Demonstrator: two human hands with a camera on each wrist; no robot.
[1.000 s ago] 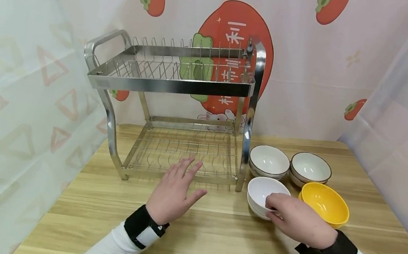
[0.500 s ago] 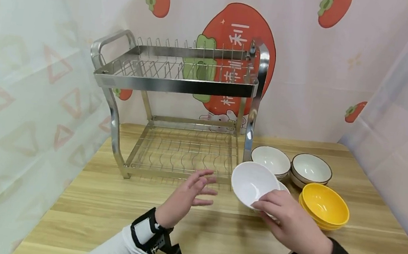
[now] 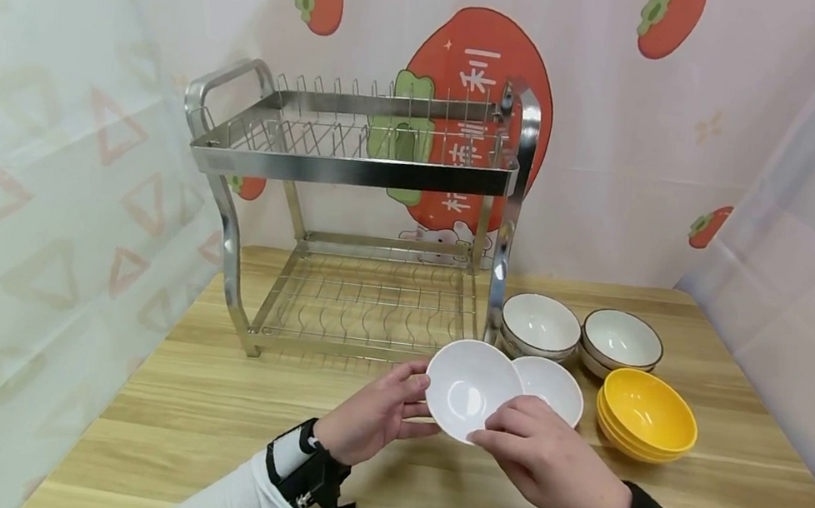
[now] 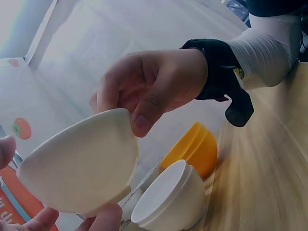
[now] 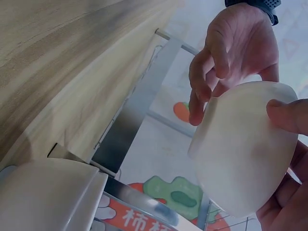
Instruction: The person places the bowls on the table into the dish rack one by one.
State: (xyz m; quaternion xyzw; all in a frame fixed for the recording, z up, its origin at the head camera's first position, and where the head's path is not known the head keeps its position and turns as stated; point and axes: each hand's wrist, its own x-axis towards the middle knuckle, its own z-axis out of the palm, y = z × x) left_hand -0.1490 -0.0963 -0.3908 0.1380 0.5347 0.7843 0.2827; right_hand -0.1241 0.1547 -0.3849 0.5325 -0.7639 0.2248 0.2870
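My right hand (image 3: 550, 459) pinches the right rim of a small white bowl (image 3: 464, 395), thumb outside and fingers over the edge. The bowl is held tilted above the table, its inside facing me in the head view. On its left side my left hand (image 3: 382, 414) has its thumb at the rim and its fingers curved around the underside. In the left wrist view the bowl's outer wall (image 4: 86, 163) shows, with the right hand (image 4: 154, 82) at its upper edge. More white bowl ware (image 3: 554, 388) stands just behind, partly covered by the held bowl and right hand.
A two-tier metal dish rack (image 3: 356, 171) stands at the back left on the wooden table (image 3: 206, 432). Right of it are brown-rimmed white bowls (image 3: 541, 324), another such stack (image 3: 622, 341), and stacked yellow bowls (image 3: 649, 411). A patterned curtain (image 3: 616, 144) hangs behind.
The right hand has lifted the white bowl off its stack and moved it left. The left hand has turned, come right and taken hold of the bowl's left side.
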